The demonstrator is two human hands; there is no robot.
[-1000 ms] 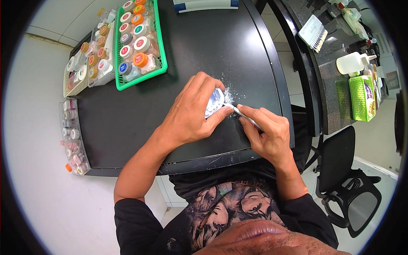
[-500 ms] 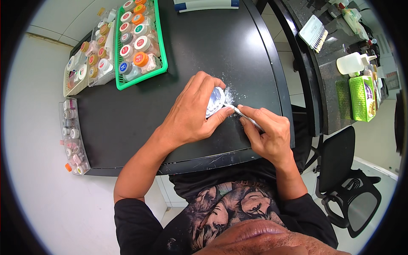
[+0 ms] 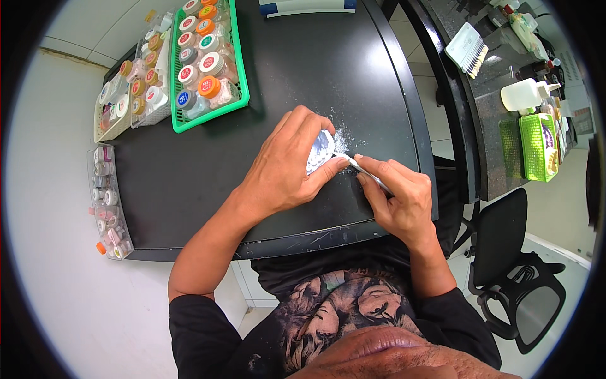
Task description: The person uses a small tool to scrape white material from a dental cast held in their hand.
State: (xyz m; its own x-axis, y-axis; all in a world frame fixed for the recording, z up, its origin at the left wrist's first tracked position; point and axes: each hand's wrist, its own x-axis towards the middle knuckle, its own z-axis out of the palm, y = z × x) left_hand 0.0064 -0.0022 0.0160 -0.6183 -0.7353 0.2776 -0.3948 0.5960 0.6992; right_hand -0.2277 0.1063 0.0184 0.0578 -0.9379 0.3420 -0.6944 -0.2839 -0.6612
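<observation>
A pale bluish-white dental cast [image 3: 320,153] is in my left hand [image 3: 278,167], whose fingers and thumb are closed round its edges above the dark table. My right hand [image 3: 404,197] pinches a slender, light-coloured carving tool [image 3: 367,172] like a pen. The tool's tip meets the cast's right rim, close to my left thumb; the exact shape of the tip is too small to tell. White plaster crumbs and dust [image 3: 343,137] lie scattered on the table just beyond and right of the cast. Part of the cast is hidden behind my left fingers.
A green basket [image 3: 243,95] of lidded jars stands at the far left, with paler baskets [image 3: 108,134] beside it. A clear rack [image 3: 129,237] of small jars lines the left edge. Across a gap at right, a counter [image 3: 499,164] bears a squeeze bottle [image 3: 520,96]; a chair [image 3: 499,234] stands below.
Both hands keep almost the same place and grip. The tool's tip stays at the cast's rim, with barely any visible shift.
</observation>
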